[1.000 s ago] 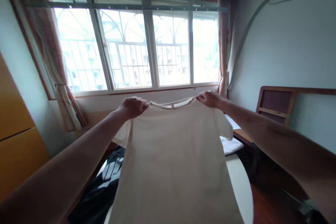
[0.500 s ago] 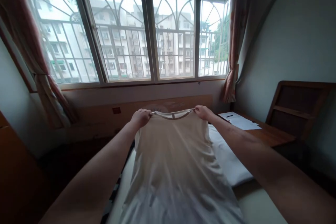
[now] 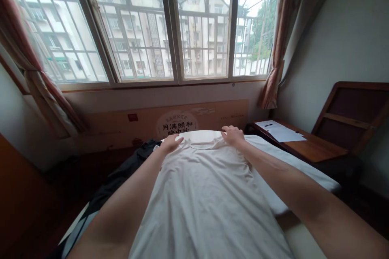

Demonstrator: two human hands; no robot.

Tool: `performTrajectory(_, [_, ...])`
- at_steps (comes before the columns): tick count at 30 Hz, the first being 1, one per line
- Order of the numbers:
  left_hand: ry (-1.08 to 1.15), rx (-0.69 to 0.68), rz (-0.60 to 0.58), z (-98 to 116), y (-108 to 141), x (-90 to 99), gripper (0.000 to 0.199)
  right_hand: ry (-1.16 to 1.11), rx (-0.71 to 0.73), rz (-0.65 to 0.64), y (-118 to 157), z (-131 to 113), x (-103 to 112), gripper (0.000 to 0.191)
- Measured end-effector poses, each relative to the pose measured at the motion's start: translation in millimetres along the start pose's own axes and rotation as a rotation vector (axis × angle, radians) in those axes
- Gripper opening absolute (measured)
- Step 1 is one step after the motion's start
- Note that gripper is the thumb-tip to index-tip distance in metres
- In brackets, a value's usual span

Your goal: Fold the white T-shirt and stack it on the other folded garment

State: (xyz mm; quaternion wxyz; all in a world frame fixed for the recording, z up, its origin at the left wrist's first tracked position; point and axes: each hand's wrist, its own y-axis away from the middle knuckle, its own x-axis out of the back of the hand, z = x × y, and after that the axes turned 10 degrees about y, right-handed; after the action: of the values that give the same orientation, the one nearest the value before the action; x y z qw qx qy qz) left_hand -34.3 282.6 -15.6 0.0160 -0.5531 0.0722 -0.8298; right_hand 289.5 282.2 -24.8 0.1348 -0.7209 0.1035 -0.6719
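Note:
A white shirt lies spread out before me, its neckline at the far end and soft wrinkles down its body. My left hand rests at the shirt's far left shoulder, thumb apart from the fingers. At the opposite shoulder is my right hand, with its fingers parted and not closed on the cloth. Under and beyond the neckline shows a white surface. The shirt's near end runs out of view at the bottom.
Dark cloth lies to the left, and folded white cloth to the right. A wooden desk holds paper sheets and a pen. A printed cardboard panel stands below the barred window.
The shirt, held up by its shoulders before, has come down flat onto the surface. Both hands have loosened from pinching its shoulders. The view has tilted downward.

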Motion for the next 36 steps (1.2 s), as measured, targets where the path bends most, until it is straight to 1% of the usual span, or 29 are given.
performTrajectory(2, [0.023,-0.015,-0.007,7,18,16.2,0.059,-0.034,0.069,0.083,20,4,17,0.04])
performTrajectory(3, [0.033,-0.033,-0.019,11,32,26.0,0.058,-0.048,0.107,0.111,34,8,26,0.038])
performTrajectory(5, [0.061,-0.102,-0.069,20,74,47.5,0.054,-0.083,0.207,0.151,72,19,42,0.031])
performTrajectory(7, [0.105,-0.189,-0.157,27,131,70.6,0.05,-0.155,0.352,0.21,122,33,57,0.028])
performTrajectory(8, [0.149,-0.257,-0.25,29,162,82.5,0.048,-0.207,0.425,0.241,150,41,64,0.027])
performTrajectory(9, [0.193,-0.297,-0.33,31,195,94.1,0.046,-0.252,0.474,0.245,180,48,71,0.025])
performTrajectory(10, [0.214,-0.316,-0.399,31,226,104.8,0.044,-0.287,0.509,0.221,210,56,79,0.023])
performTrajectory(11, [0.216,-0.302,-0.447,30,257,113.9,0.04,-0.309,0.515,0.189,240,63,85,0.021])
performTrajectory(12, [0.215,-0.255,-0.46,26,285,120.5,0.037,-0.32,0.512,0.143,269,69,91,0.02])
performTrajectory(14, [0.264,-0.178,-0.412,14,335,123.4,0.034,-0.328,0.498,0.018,323,80,99,0.017])
performTrajectory(15, [0.305,-0.153,-0.37,6,357,119.3,0.034,-0.324,0.483,-0.032,347,85,101,0.016])
performTrajectory(17, [0.381,-0.119,-0.244,-12,394,101.7,0.033,-0.315,0.431,-0.085,389,94,99,0.015])
performTrajectory(19, [0.411,-0.085,-0.073,-28,425,78.3,0.036,-0.313,0.371,-0.115,424,102,94,0.015])
performTrajectory(20, [0.403,-0.071,-0.002,-33,437,67.6,0.037,-0.316,0.344,-0.136,439,106,91,0.016])
performTrajectory(22, [0.361,-0.063,0.076,-38,456,53.3,0.037,-0.333,0.311,-0.175,463,113,87,0.024])
performTrajectory(24, [0.315,-0.087,0.088,-35,467,51.1,0.037,-0.361,0.312,-0.211,481,117,86,0.036])
performTrajectory(26, [0.285,-0.128,0.081,-29,472,57.2,0.038,-0.389,0.331,-0.231,490,119,86,0.045])
performTrajectory(28, [0.265,-0.156,0.059,-22,473,63.8,0.036,-0.394,0.343,-0.229,492,116,88,0.045])
performTrajectory(30, [0.245,-0.168,0.013,-19,474,64.9,0.033,-0.391,0.331,-0.201,490,111,91,0.039])
performTrajectory(33, [0.241,-0.164,-0.025,-23,478,55.0,0.031,-0.412,0.299,-0.153,485,103,94,0.028])
performTrajectory(36, [0.287,-0.129,-0.053,-32,482,42.5,0.032,-0.432,0.278,-0.122,480,97,95,0.025])
